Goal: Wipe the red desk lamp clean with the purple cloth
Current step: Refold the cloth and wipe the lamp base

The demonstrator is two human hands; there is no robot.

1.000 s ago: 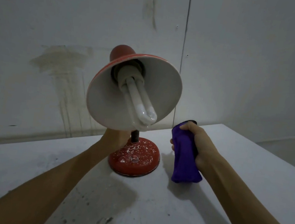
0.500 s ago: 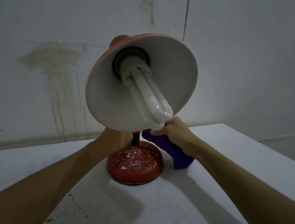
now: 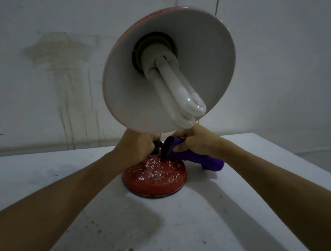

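Since a second ago, the right hand has carried the purple cloth from beside the base to the stem of the red desk lamp; wiping there is likely starting. Its grip clenches the cloth. The left hand, just beside it, grasps the stem. Directly above both, the tilted shade and bulb crowd access. The base rests on the white surface.

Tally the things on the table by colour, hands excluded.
Red: 1, the desk lamp
Purple: 1, the cloth
White: 1, the bulb in the lamp's shade
Total: 3
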